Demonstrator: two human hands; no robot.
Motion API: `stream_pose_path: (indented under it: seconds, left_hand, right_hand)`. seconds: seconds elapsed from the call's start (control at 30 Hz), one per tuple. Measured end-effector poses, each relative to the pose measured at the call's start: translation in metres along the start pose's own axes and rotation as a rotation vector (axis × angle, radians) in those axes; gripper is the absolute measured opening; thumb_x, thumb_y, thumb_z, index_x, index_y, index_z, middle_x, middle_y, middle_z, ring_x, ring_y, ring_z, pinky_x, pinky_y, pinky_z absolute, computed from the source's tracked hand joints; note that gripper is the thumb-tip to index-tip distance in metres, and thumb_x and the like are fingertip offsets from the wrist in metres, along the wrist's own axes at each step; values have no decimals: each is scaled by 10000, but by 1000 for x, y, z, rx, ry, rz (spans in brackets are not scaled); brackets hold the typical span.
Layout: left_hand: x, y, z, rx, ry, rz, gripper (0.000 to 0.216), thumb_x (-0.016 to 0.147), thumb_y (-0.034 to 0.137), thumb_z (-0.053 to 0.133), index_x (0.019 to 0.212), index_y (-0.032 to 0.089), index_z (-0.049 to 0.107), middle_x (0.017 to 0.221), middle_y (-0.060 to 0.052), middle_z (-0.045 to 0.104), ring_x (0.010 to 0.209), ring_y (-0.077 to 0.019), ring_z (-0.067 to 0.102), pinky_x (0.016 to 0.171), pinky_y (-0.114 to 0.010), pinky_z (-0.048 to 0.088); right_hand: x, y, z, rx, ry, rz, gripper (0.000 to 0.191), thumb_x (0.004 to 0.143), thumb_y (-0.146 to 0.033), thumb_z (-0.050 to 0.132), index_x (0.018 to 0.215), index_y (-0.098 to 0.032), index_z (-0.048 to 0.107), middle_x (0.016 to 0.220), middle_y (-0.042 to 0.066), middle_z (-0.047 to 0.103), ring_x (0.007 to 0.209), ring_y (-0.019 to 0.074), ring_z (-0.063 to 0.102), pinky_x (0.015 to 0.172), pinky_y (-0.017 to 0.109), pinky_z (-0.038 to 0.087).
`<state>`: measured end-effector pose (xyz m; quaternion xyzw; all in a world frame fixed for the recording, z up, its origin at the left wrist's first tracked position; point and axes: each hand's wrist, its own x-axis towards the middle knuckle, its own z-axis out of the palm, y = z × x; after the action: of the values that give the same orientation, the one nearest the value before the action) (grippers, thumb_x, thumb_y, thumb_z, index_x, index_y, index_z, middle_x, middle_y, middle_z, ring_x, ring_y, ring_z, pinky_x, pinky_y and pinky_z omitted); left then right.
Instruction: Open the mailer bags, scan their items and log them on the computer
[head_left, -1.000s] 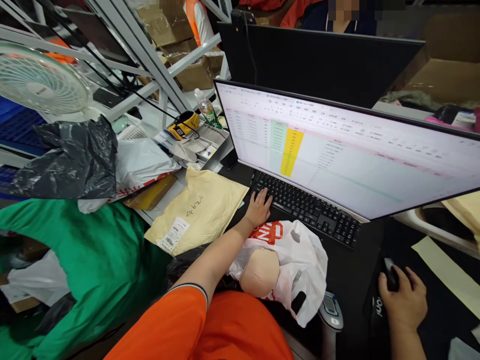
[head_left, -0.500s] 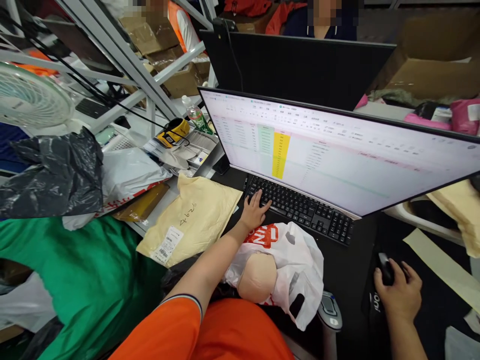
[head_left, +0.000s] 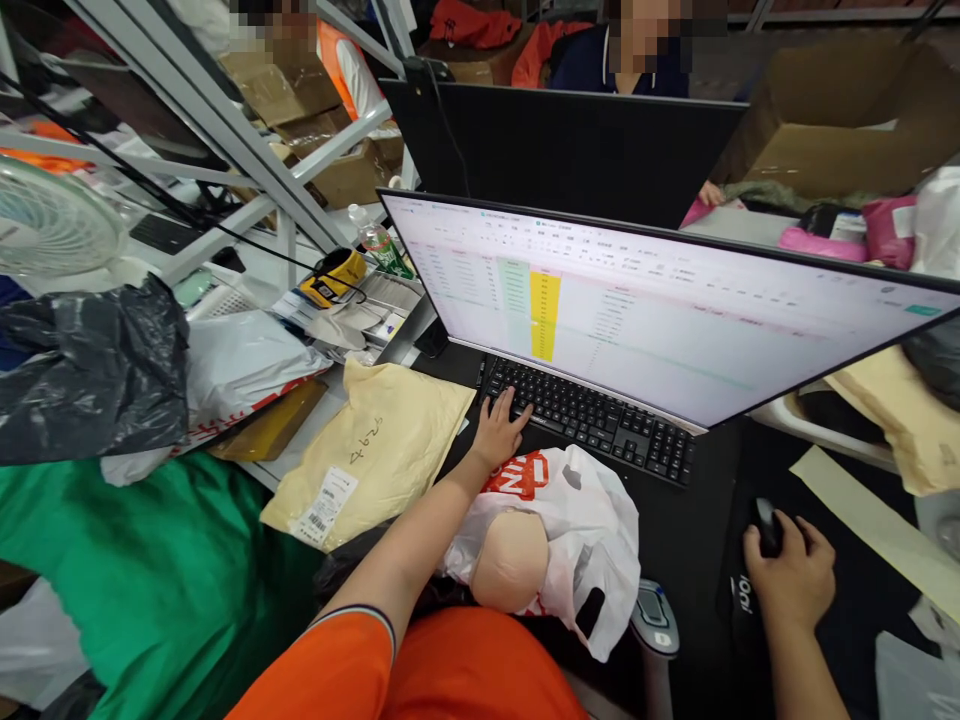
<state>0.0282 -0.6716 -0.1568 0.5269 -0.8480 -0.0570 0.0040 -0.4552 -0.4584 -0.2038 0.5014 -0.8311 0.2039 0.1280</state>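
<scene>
While your left grip (head_left: pixel 499 432) rests on the keyboard (head_left: pixel 574 400), fingers apart, your right grip (head_left: pixel 793 575) cups the mouse (head_left: pixel 766 527), right of the keyboard; probably light, stiff, smooth; its sides suit holding.

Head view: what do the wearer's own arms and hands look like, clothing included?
The left arm wears a short orange sleeve with dark-and-white cuff trim. The right forearm is bare; its sleeve is out of frame. The left hand and right hand show no gloves, rings or watch.
</scene>
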Motion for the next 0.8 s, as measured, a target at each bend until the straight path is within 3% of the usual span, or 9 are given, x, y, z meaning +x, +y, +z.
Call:
stream_pose_path:
  seconds: [0.53,0.67,0.8]
  left_hand:
    - [3,1,-2,13,29,2,591,914,222,574,1504,189,549,1687,-242,263,1549,-380,324,1251,-642,164]
    - [6,2,-22,-2,82,4,594,892,176,556,1484,127,550,1675,-243,297,1556,-357,315,1276,-605,165]
    - [-9,-2,-56,-113,186,-72,507,916,205,539,1409,92,578,1578,-252,454,1477,-349,439,1225,-549,350]
  right_hand:
    - [7,-10,-10,-5,-17,12,456,869,-420,583,1219,-149,695,1328,189,596,1119,335,599,823,427,486]
    - [5,-8,-8,-8,-6,13,472,860,-430,588,1222,-146,692,1313,191,602,1110,337,602,812,431,490]
    - [9,-8,-7,11,-16,12,522,838,-426,609,1263,-126,656,1329,219,578,1110,354,598,852,474,492]
